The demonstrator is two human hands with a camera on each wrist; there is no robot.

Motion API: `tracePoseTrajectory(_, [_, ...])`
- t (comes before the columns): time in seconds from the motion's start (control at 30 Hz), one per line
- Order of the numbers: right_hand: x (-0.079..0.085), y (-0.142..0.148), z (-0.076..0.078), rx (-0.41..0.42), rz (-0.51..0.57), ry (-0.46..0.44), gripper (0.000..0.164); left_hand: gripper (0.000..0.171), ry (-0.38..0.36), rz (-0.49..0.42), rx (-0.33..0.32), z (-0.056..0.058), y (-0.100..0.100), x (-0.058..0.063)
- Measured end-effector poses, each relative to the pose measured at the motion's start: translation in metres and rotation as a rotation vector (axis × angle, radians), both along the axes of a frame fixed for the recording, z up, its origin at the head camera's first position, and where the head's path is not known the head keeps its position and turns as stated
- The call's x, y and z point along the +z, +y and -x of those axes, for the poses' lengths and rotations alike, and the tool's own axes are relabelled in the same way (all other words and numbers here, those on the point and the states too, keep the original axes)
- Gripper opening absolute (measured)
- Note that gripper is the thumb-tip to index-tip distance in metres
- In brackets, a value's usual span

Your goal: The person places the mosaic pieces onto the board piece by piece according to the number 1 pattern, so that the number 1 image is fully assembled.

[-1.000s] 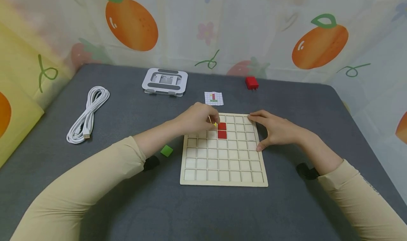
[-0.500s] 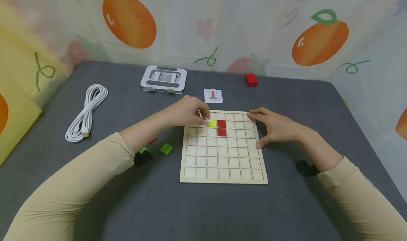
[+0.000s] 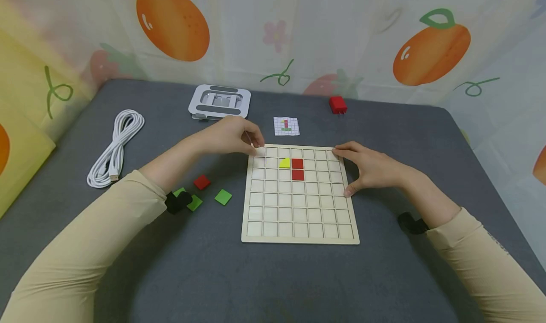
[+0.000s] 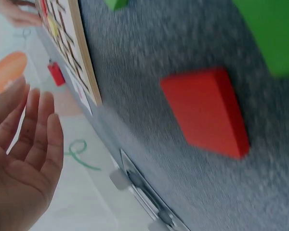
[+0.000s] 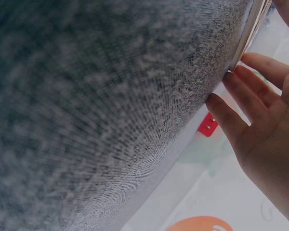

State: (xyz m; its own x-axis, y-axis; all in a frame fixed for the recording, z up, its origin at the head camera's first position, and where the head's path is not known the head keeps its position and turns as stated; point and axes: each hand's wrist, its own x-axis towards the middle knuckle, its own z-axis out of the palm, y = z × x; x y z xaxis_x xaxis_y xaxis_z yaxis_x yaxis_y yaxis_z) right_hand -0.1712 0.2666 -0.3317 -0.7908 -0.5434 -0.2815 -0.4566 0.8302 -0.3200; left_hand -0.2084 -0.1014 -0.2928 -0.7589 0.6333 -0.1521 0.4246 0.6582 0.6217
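Note:
A pale wooden grid board point(image 3: 300, 214) lies flat on the table. Two red square tiles point(image 3: 297, 174) sit in its cells, one above the other, and a yellow tile point(image 3: 285, 163) with a rounded corner lies left of the upper one. My left hand point(image 3: 230, 134) is over the board's far left corner; its fingers are loosely bent with nothing between them in the left wrist view. Along the board's right side my right hand point(image 3: 372, 169) rests, fingertips at the far corner and thumb on the edge. Whether the left fingertips touch the board cannot be told.
Left of the board lie a loose red tile point(image 3: 202, 182) and several green tiles point(image 3: 223, 197), one partly hidden by the left wrist camera. Behind are a patterned card point(image 3: 286, 126), a grey folding stand point(image 3: 219, 102) and a red plug point(image 3: 338, 105). A coiled white cable point(image 3: 117, 148) lies far left.
My left hand has moved left, away from the yellow tile, to the board's far left corner. The yellow tile now shows fully in its cell. The right hand has stayed put.

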Motion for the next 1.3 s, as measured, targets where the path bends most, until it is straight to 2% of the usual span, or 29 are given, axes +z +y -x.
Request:
tracePoseTrajectory(0.23, [0.0, 0.0, 0.001, 0.005, 0.002, -0.002, 0.113, 0.021, -0.066, -0.002, -0.027, 0.008, -0.021, 0.002])
tracePoseTrajectory(0.53, [0.002, -0.001, 0.0, 0.0, 0.008, -0.005, 0.112, 0.026, -0.138, -0.003, -0.013, 0.015, -0.043, -0.001])
tracePoseTrajectory(0.77, [0.0, 0.001, 0.0, -0.002, 0.009, -0.004, 0.112, 0.03, -0.209, 0.072, -0.027, 0.02, -0.056, -0.003])
tracePoseTrajectory(1.13, [0.001, 0.0, 0.0, -0.002, 0.008, -0.004, 0.113, 0.044, -0.451, 0.164, -0.178, 0.025, -0.074, -0.003])
tracePoseTrajectory(1.3, [0.001, -0.001, 0.0, -0.002, 0.005, -0.005, 0.113, 0.052, -0.504, 0.196, -0.203, 0.026, -0.079, -0.005])
